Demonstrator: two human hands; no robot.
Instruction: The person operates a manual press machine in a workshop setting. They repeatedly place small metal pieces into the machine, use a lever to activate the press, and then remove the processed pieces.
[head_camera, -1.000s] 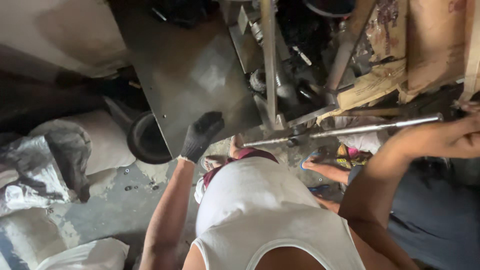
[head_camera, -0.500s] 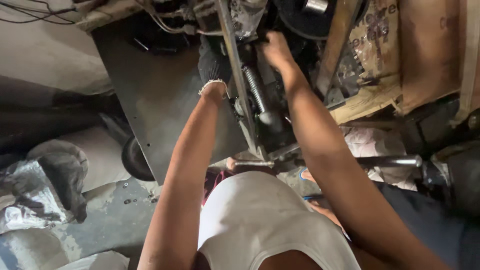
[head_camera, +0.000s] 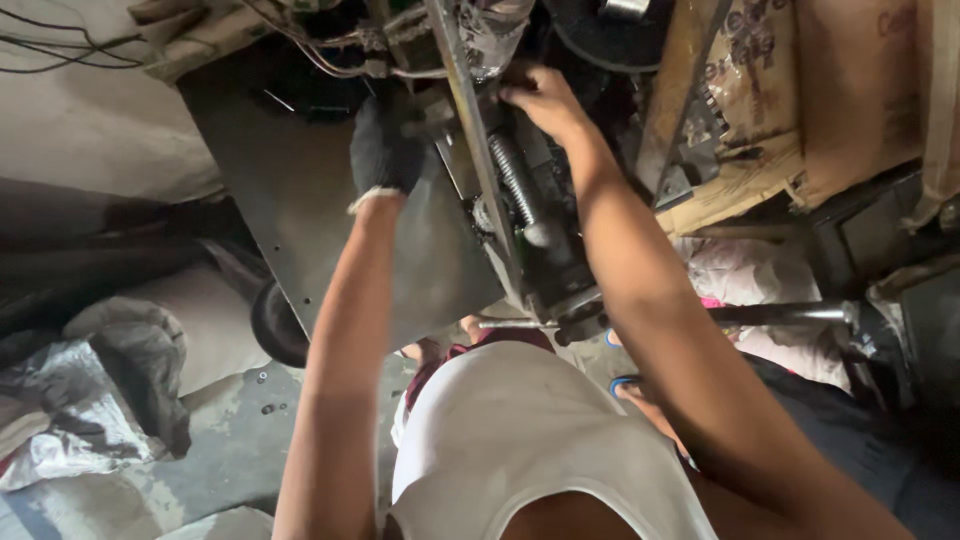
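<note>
Both arms pushed higher into machine. Gloved left hand (head_camera: 383, 150) grips metal frame bar (head_camera: 470, 150); bare right hand (head_camera: 540, 98) curled on mechanism above one coil spring (head_camera: 512, 180).

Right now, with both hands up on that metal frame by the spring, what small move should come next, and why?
Probably keep the gloved left hand bracing the grey metal plate while the bare right hand settles its fingers on the upright bar above the coil spring. Both arms are stretched far up, and the frame tilts, so steadying it first seems wise.
</note>
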